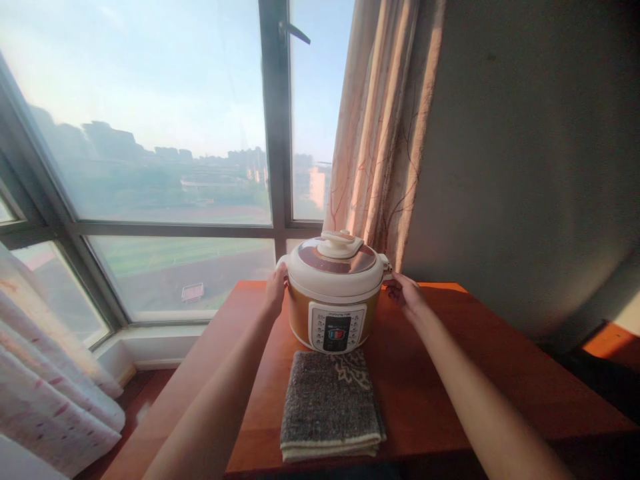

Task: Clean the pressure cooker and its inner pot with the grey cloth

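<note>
Near the far edge of a reddish-brown table (510, 380), upright and close to a window (175, 133): a rounded electric cooker (301, 320), cream above, gold below, with a glossy brown inset in the cream lid (340, 265). On the front, facing the viewer, a pale control panel (337, 328). Across the top of that panel, a short line of dark brand lettering, apparently beginning "Joyoung", with the remaining characters too small to read. Below, a dark display (336, 335) with a red, white and blue graphic, between two columns of small buttons with illegible labels.

At the cooker's left side handle, the left hand (276, 290), fingers closed in a narrow grip, partly hidden behind. At the right side handle, the right hand (406, 293), fingers curled in and holding. Just in front of the base, a folded grey-brown cloth (330, 403) with a cream leafy pattern. Beyond, a patterned beige curtain (375, 127).
</note>
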`<action>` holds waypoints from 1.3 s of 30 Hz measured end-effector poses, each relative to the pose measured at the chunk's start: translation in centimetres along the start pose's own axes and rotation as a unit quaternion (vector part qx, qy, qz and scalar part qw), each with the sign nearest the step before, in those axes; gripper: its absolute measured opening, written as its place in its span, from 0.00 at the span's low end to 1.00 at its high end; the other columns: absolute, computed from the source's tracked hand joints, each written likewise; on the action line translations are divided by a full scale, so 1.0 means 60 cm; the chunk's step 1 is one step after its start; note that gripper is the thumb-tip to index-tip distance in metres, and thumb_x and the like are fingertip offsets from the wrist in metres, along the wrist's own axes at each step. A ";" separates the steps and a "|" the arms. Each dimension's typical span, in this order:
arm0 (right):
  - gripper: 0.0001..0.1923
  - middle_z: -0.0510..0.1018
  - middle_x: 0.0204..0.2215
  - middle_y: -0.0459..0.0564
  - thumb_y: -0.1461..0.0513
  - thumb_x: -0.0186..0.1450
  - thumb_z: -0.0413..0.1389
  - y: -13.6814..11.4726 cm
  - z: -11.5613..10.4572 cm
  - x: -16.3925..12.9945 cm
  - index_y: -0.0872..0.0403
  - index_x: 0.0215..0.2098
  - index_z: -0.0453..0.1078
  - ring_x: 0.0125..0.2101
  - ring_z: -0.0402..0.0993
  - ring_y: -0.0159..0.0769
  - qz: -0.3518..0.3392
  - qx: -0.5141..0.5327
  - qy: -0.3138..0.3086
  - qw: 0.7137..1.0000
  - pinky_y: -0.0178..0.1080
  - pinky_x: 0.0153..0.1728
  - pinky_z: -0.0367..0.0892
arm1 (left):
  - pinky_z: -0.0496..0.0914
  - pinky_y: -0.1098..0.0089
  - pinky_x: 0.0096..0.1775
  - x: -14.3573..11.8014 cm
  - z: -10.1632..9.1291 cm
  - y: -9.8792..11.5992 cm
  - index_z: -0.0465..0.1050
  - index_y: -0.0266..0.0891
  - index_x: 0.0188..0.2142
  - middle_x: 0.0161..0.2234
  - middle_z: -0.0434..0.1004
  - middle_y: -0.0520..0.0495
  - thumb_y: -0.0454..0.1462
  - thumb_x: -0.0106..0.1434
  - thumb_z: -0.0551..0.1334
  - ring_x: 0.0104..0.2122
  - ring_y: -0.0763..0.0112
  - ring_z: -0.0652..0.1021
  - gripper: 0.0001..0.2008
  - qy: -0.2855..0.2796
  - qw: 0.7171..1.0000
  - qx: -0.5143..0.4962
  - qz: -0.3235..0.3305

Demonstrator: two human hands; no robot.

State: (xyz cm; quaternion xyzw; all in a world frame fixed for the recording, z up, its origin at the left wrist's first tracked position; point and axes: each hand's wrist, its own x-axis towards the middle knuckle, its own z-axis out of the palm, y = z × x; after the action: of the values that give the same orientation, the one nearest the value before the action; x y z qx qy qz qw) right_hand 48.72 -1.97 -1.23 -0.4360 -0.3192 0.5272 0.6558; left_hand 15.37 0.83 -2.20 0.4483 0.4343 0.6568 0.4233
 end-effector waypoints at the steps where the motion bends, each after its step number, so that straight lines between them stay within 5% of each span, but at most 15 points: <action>1: 0.09 0.79 0.19 0.48 0.58 0.57 0.64 0.003 -0.003 -0.004 0.54 0.26 0.72 0.18 0.70 0.30 0.010 0.000 -0.008 1.000 0.30 0.19 0.61 | 0.69 0.62 0.48 0.003 -0.002 -0.002 0.76 0.37 0.49 0.47 0.81 0.39 0.61 0.57 0.59 0.49 0.54 0.77 0.34 0.002 1.000 0.007 0.001; 5: 0.09 0.79 0.20 0.47 0.56 0.58 0.62 0.036 -0.020 -0.040 0.54 0.32 0.75 0.21 0.71 0.31 0.046 -0.004 -0.021 0.999 0.32 0.23 0.64 | 0.68 0.59 0.50 0.009 -0.007 -0.001 0.77 0.36 0.47 0.44 0.82 0.39 0.62 0.57 0.59 0.49 0.53 0.77 0.34 -0.023 0.999 0.035 0.009; 11: 0.13 0.80 0.23 0.48 0.57 0.52 0.62 0.161 -0.054 -0.146 0.56 0.34 0.77 0.22 0.72 0.33 0.087 -0.061 -0.011 0.994 0.33 0.24 0.62 | 0.70 0.58 0.50 -0.015 -0.004 0.012 0.76 0.35 0.48 0.47 0.81 0.37 0.62 0.61 0.54 0.49 0.53 0.78 0.35 -0.013 0.998 0.056 0.022; 14: 0.14 0.80 0.25 0.49 0.55 0.56 0.58 0.218 -0.065 -0.195 0.54 0.36 0.77 0.26 0.76 0.39 -0.010 -0.194 -0.037 0.980 0.38 0.29 0.68 | 0.68 0.58 0.54 -0.045 -0.022 0.012 0.74 0.35 0.50 0.53 0.78 0.35 0.56 0.64 0.56 0.54 0.52 0.76 0.29 0.010 0.986 0.155 0.058; 18: 0.16 0.82 0.40 0.55 0.58 0.63 0.54 0.252 -0.068 -0.242 0.53 0.45 0.77 0.42 0.79 0.46 -0.181 -0.389 -0.060 0.901 0.46 0.46 0.71 | 0.68 0.56 0.54 -0.109 -0.071 -0.022 0.69 0.34 0.57 0.57 0.74 0.33 0.47 0.63 0.57 0.53 0.52 0.76 0.27 0.044 0.946 0.317 0.054; 24: 0.17 0.79 0.44 0.57 0.61 0.69 0.48 0.258 -0.060 -0.277 0.53 0.51 0.73 0.44 0.78 0.47 -0.265 -0.515 -0.041 0.814 0.46 0.45 0.73 | 0.72 0.56 0.48 -0.230 -0.116 -0.097 0.64 0.31 0.62 0.53 0.73 0.32 0.50 0.61 0.55 0.46 0.53 0.79 0.34 -0.028 0.884 0.466 0.024; 28: 0.17 0.77 0.44 0.59 0.64 0.71 0.45 0.262 -0.046 -0.301 0.55 0.51 0.72 0.42 0.79 0.47 -0.281 -0.589 -0.040 0.757 0.44 0.42 0.74 | 0.70 0.59 0.45 -0.288 -0.106 -0.074 0.62 0.32 0.64 0.43 0.80 0.37 0.49 0.67 0.50 0.44 0.53 0.80 0.31 -0.103 0.826 0.554 -0.018; 31: 0.18 0.76 0.46 0.60 0.65 0.71 0.43 0.266 -0.031 -0.322 0.56 0.51 0.72 0.37 0.80 0.44 -0.273 -0.635 -0.029 0.722 0.42 0.36 0.74 | 0.67 0.61 0.42 -0.307 -0.093 -0.041 0.69 0.32 0.57 0.36 0.82 0.38 0.48 0.69 0.48 0.41 0.51 0.81 0.27 -0.147 0.789 0.593 -0.056; 33: 0.18 0.76 0.45 0.59 0.66 0.71 0.43 0.272 -0.025 -0.335 0.55 0.50 0.72 0.35 0.80 0.43 -0.274 -0.648 -0.017 0.710 0.40 0.34 0.73 | 0.66 0.62 0.41 -0.311 -0.090 -0.032 0.74 0.35 0.47 0.35 0.83 0.38 0.49 0.68 0.49 0.41 0.51 0.81 0.24 -0.163 0.801 0.572 -0.073; 35: 0.17 0.75 0.45 0.58 0.66 0.72 0.43 0.278 -0.025 -0.347 0.54 0.50 0.71 0.36 0.81 0.42 -0.284 -0.643 -0.007 0.711 0.39 0.34 0.73 | 0.67 0.63 0.40 -0.311 -0.093 -0.036 0.75 0.37 0.41 0.35 0.83 0.40 0.52 0.66 0.51 0.40 0.51 0.81 0.23 -0.185 0.841 0.497 -0.107; 39: 0.16 0.76 0.43 0.57 0.65 0.72 0.44 0.291 -0.035 -0.365 0.53 0.52 0.70 0.36 0.81 0.42 -0.309 -0.612 -0.009 0.728 0.40 0.35 0.75 | 0.70 0.64 0.38 -0.319 -0.101 -0.056 0.74 0.37 0.40 0.39 0.82 0.41 0.61 0.58 0.58 0.41 0.52 0.80 0.30 -0.218 0.910 0.271 -0.225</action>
State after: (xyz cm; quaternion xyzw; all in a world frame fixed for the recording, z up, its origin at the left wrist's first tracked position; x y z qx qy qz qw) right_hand 38.07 -22.61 -17.06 -0.6157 -0.6954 -0.0100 0.3705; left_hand 14.73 -17.55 -10.97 0.5682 0.5816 0.2874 0.5061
